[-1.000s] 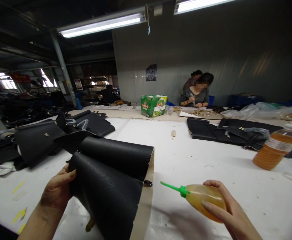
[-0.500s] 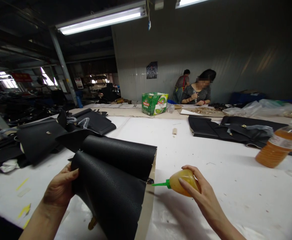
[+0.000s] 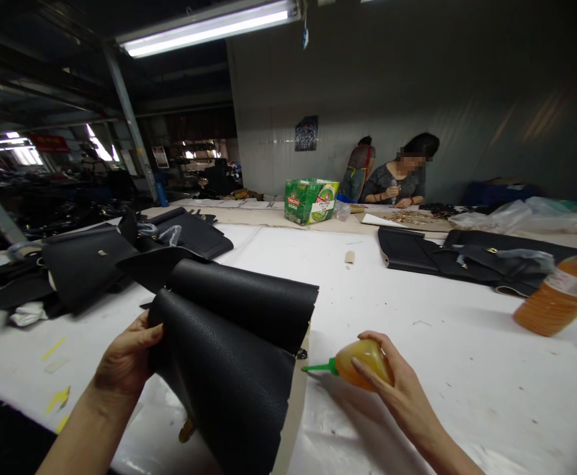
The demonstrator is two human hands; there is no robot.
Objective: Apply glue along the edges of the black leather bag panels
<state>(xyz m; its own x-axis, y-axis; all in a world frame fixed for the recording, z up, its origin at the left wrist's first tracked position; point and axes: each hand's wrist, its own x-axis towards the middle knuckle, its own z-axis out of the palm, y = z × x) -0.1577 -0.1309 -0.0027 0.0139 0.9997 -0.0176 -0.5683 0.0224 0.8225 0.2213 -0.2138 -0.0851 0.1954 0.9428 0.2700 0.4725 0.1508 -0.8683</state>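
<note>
My left hand [image 3: 127,356] is closed on the left side of a black leather piece [image 3: 223,369], thumb on top and the other fingers hidden beneath. The piece is folded over in two curved panels, and a pale lining edge shows along its right side. My right hand [image 3: 392,376] wraps round a soft squeeze bottle [image 3: 362,363] of yellow-amber liquid, lying nearly level. Its thin green nozzle points left, with the tip at the pale edge of the leather; whether it touches I cannot tell. A small dark, shiny bit [image 3: 301,354] sits just above the tip.
More black leather pieces lie at the left [image 3: 80,264] and right [image 3: 417,254] of the white table [image 3: 367,303]. A large bottle of orange liquid [image 3: 555,297] stands at the right. A green carton [image 3: 310,201] is at the back. Beyond it a co-worker [image 3: 399,178] handles small parts.
The whole view has shifted slightly, so things appear a little further right. The nozzle tip still lies near the leather's pale edge, and both hands keep their holds.
</note>
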